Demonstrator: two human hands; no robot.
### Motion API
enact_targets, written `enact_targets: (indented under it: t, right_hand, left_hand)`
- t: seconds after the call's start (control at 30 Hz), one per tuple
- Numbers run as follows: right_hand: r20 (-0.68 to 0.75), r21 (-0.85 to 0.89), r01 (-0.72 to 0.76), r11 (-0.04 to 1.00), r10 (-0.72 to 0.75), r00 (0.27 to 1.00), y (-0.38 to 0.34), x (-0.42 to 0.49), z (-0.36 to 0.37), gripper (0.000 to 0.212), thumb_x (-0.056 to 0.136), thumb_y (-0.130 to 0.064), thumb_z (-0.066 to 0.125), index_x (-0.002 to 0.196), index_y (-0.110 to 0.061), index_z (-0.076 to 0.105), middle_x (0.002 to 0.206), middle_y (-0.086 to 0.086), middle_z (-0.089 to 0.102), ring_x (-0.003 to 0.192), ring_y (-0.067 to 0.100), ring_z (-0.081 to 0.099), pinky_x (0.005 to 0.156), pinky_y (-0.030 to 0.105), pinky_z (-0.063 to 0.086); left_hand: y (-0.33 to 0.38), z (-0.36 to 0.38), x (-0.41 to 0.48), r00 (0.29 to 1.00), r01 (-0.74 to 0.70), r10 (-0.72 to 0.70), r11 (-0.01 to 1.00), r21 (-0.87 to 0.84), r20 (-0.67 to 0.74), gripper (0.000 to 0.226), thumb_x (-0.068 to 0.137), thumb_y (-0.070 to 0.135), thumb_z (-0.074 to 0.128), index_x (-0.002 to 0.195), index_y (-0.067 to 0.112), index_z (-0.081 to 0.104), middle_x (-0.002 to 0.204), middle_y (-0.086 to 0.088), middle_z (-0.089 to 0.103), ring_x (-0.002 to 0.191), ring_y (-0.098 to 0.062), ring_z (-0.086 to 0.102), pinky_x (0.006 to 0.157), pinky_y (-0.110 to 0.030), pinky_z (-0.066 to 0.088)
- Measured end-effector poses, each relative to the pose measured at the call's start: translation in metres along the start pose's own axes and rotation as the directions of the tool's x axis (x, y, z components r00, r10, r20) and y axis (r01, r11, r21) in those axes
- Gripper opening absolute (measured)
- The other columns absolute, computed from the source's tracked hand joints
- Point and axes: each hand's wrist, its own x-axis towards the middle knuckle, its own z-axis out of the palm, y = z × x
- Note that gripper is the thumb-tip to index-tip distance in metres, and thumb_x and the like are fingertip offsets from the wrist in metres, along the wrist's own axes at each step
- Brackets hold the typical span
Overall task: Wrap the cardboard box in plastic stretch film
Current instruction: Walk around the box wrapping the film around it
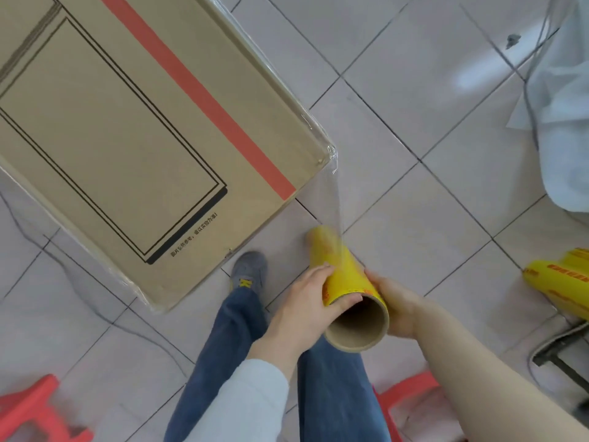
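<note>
While left hand and right hand clasp the film roll, the cardboard box is cropped.

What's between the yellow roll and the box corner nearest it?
A taut strip of clear stretch film runs from the yellow roll to that corner of the cardboard box, over bare floor tiles. Nothing else shows there in the head view.

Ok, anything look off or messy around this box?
Minor things: the clear stretch film wrinkles at the corner of the brown cardboard box, near the yellow film roll in the left hand and right hand; a dark scrap lies on the pale tiled floor.
</note>
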Motion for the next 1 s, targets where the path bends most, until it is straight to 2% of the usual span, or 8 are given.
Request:
enact_targets:
  t: [0.13,0.27,0.43,0.63,0.73,0.8,0.93,1.0]
  right_hand:
    - [0.038,0.145,-0.033,0.989,0.028,0.999,0.025,0.005,0.028,0.066,0.087,-0.064,0.046,0.113,-0.005,0.060,0.090,0.018,0.069,0.082,0.031,0.063,0.075,0.037,0.050]
    - [-0.004,0.000,-0.101,0.995,0.101,0.995,0.039,0.013,0.057,0.058,0.092,-0.058,0.042,0.103,-0.003,0.057,0.088,0.016,0.065,0.077,0.028,0.060,0.066,0.035,0.048]
    - [0.008,0.004,-0.068,0.998,0.068,0.998,0.049,0.024,0.093,0.064,0.093,-0.061,0.038,0.120,-0.006,0.057,0.098,0.017,0.066,0.085,0.029,0.063,0.076,0.037,0.051]
    - [-0.055,0.164,-0.034,0.986,0.043,0.998,0.074,0.041,0.082,0.072,0.096,-0.062,0.024,0.135,-0.006,0.047,0.124,0.022,0.062,0.107,0.033,0.061,0.090,0.043,0.050]
    - [-0.038,0.179,0.011,0.984,-0.004,0.999,0.088,0.040,0.088,0.061,0.097,-0.056,0.031,0.122,-0.005,0.054,0.101,0.017,0.068,0.088,0.029,0.064,0.073,0.037,0.051]
    - [-0.044,0.172,0.045,0.984,-0.038,0.998,0.098,0.044,0.097,0.055,0.098,-0.052,0.037,0.133,-0.011,0.045,0.101,0.016,0.066,0.081,0.027,0.063,0.066,0.036,0.051]
    - [-0.100,0.015,0.072,0.997,-0.070,0.992,0.113,0.054,0.122,0.060,0.097,-0.052,0.040,0.150,-0.031,0.022,0.137,0.015,0.052,0.114,0.032,0.058,0.093,0.048,0.050]
    - [-0.086,-0.023,0.034,0.999,-0.036,0.996,0.116,0.057,0.130,0.059,0.097,-0.053,0.039,0.149,-0.028,0.027,0.135,0.017,0.053,0.111,0.031,0.059,0.095,0.047,0.049]
  left_hand:
    - [-0.030,-0.009,-0.016,0.997,0.052,-0.050,0.998,-0.041,0.051,0.063,0.084,0.053,0.052,0.138,0.026,0.033,0.144,0.004,0.040,0.130,-0.013,0.038,0.109,-0.032,0.033]
    - [-0.057,-0.034,-0.022,0.975,0.096,-0.120,0.987,0.131,0.188,0.081,0.069,0.073,0.052,0.134,0.031,0.030,0.136,0.003,0.047,0.123,-0.017,0.046,0.102,-0.040,0.041]
    - [-0.066,-0.049,-0.025,0.956,-0.050,-0.010,0.979,0.197,0.293,0.085,0.077,0.060,0.057,0.146,0.031,0.017,0.158,0.010,0.005,0.144,-0.009,0.009,0.114,-0.032,0.018]
    - [-0.085,-0.043,-0.033,0.989,-0.074,0.048,0.980,0.184,0.140,0.065,0.084,0.051,0.053,0.141,0.027,0.032,0.149,0.007,0.031,0.136,-0.011,0.029,0.102,-0.017,0.021]
    - [-0.101,-0.036,-0.056,1.000,-0.020,0.019,0.996,0.083,0.015,0.057,0.086,0.047,0.052,0.136,0.025,0.037,0.137,0.007,0.043,0.124,-0.009,0.041,0.092,-0.014,0.028]
    - [-0.115,-0.032,-0.070,0.999,0.053,-0.052,0.998,-0.016,0.011,0.049,0.084,0.044,0.057,0.127,0.026,0.042,0.127,0.006,0.053,0.113,-0.008,0.050,0.083,-0.014,0.037]
    - [-0.137,-0.037,-0.088,0.975,0.180,-0.189,0.980,0.087,0.117,0.051,0.078,0.049,0.064,0.117,0.025,0.042,0.117,0.009,0.057,0.101,-0.004,0.053,0.067,-0.010,0.039]
    - [-0.135,-0.046,-0.088,0.975,0.131,-0.155,0.979,0.156,0.156,0.066,0.076,0.051,0.065,0.129,0.023,0.035,0.126,0.010,0.046,0.117,-0.005,0.043,0.077,-0.007,0.037]
